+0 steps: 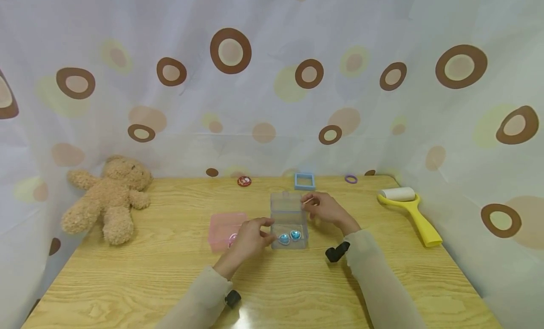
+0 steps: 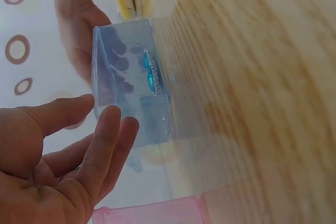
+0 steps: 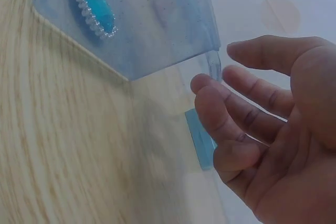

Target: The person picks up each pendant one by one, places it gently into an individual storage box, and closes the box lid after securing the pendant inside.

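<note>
A small see-through bluish plastic box [image 1: 289, 218] lies on the table with its lid [image 1: 285, 201] raised at the back. Inside are two blue gems [image 1: 295, 234] with beaded clear rims. My left hand [image 1: 251, 239] is at the box's left side, its fingertips [image 2: 109, 121] right at the rim and the thumb held apart from them. On the other side my right hand [image 1: 326, 208] has its fingertips beside the lid's edge, with a gap between thumb [image 3: 257, 53] and fingers. Partly behind my left hand sits a pink box [image 1: 225, 220] holding a pink beaded-rim gem [image 1: 232, 240].
Farther back lie a red round badge [image 1: 244, 181], a light blue square frame [image 1: 304, 187] and a purple ring [image 1: 351, 179]. A teddy bear [image 1: 110, 197] leans at the left. At the right edge is a lint roller [image 1: 418, 215] with a yellow handle. A patterned curtain [image 1: 263, 93] surrounds the table.
</note>
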{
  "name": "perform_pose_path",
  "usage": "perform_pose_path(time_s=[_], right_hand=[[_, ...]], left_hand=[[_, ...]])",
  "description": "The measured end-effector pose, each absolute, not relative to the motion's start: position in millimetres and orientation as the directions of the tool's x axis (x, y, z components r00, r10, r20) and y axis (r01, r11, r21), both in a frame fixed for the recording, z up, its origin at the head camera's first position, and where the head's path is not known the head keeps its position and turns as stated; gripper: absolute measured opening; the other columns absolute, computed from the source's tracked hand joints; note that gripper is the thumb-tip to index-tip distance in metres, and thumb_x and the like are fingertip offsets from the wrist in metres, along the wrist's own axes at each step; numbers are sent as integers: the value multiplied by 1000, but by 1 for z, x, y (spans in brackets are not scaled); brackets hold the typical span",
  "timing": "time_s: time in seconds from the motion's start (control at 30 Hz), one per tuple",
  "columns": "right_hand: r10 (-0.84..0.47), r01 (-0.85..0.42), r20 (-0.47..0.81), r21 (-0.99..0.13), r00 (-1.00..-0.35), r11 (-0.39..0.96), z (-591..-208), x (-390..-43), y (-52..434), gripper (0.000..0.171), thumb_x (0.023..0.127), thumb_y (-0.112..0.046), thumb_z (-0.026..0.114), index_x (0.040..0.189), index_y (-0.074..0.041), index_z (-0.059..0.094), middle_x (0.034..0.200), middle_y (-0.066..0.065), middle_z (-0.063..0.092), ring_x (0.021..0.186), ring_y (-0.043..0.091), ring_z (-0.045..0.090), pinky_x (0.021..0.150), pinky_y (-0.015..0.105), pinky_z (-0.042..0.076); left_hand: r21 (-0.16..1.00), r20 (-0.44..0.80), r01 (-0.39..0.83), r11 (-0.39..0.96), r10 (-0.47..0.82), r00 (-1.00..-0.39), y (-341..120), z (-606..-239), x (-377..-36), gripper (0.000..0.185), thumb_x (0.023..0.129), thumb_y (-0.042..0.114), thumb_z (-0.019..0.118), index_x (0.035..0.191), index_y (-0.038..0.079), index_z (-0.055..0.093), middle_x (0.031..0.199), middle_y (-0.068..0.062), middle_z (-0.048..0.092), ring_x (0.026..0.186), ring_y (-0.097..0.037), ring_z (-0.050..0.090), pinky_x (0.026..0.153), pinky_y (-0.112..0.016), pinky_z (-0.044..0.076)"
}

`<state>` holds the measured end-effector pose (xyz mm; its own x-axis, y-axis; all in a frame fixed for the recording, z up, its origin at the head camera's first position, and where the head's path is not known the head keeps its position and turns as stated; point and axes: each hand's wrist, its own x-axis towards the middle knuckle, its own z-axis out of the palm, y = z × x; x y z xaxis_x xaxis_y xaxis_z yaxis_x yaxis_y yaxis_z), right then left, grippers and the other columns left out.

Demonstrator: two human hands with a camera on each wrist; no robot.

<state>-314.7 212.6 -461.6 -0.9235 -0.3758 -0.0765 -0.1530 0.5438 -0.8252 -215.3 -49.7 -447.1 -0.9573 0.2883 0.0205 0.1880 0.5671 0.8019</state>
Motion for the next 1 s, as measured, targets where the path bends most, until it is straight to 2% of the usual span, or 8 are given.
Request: perform_pose_path(time_s=[0.1, 0.23, 0.37, 0.47, 0.63, 0.83, 1.0], right_hand=[[-366, -158, -53, -837, -929, 524, -460, -315, 213, 37, 102, -22, 57, 133, -3, 54, 114, 19, 69, 79, 27, 66, 73, 39, 54], [-335, -139, -40, -858, -942, 494, -456, -314, 214, 39, 103, -24, 56, 136, -5, 49, 113, 19, 71, 80, 32, 66, 57, 30, 44], [-315, -121, -38, -875, -948, 470, -452, -313, 214, 40, 105, -25, 52, 139, -4, 46, 112, 20, 73, 83, 42, 65, 50, 24, 37], [-316, -120, -40, -875, -948, 469, -450, -312, 215, 41, 106, -28, 48, 140, -4, 48, 114, 19, 71, 81, 37, 65, 54, 24, 41], [-331, -118, -39, -890, -943, 441, -446, -311, 216, 40, 109, -32, 42, 133, -4, 57, 114, 15, 66, 77, 20, 63, 54, 23, 40], [-346, -120, -26, -912, -938, 392, -440, -306, 217, 43, 110, -36, 36, 118, -6, 64, 95, 8, 62, 74, 27, 60, 48, 20, 33], [-391, -140, -24, -912, -920, 385, -433, -302, 218, 47, 110, -35, 36, 118, 2, 64, 87, 6, 66, 67, 20, 58, 47, 21, 31]], left_hand=[[803, 21, 190, 564, 292, -956, -50, -447, -215, 44, 90, 7, 73, 130, -3, 62, 134, -20, 64, 96, -28, 74, 68, -28, 61], [807, 20, 190, 559, 295, -955, -50, -447, -215, 43, 89, 7, 73, 130, -4, 62, 133, -20, 64, 96, -28, 75, 68, -29, 61], [802, 21, 191, 566, 292, -956, -50, -447, -216, 43, 89, 7, 74, 129, -4, 63, 132, -19, 65, 94, -27, 75, 68, -28, 61], [798, 17, 187, 573, 289, -957, -50, -447, -217, 43, 89, 8, 75, 129, -3, 63, 132, -19, 65, 94, -27, 75, 68, -29, 61], [790, 13, 188, 584, 290, -957, -50, -447, -218, 43, 88, 9, 76, 128, -2, 64, 132, -19, 65, 95, -28, 75, 70, -30, 62], [781, 21, 200, 592, 295, -955, -51, -447, -219, 42, 88, 10, 76, 127, -3, 65, 128, -19, 67, 95, -29, 74, 70, -31, 62], [778, 19, 197, 596, 291, -957, -50, -447, -220, 42, 88, 10, 76, 127, -1, 65, 125, -18, 68, 95, -28, 74, 70, -30, 61]])
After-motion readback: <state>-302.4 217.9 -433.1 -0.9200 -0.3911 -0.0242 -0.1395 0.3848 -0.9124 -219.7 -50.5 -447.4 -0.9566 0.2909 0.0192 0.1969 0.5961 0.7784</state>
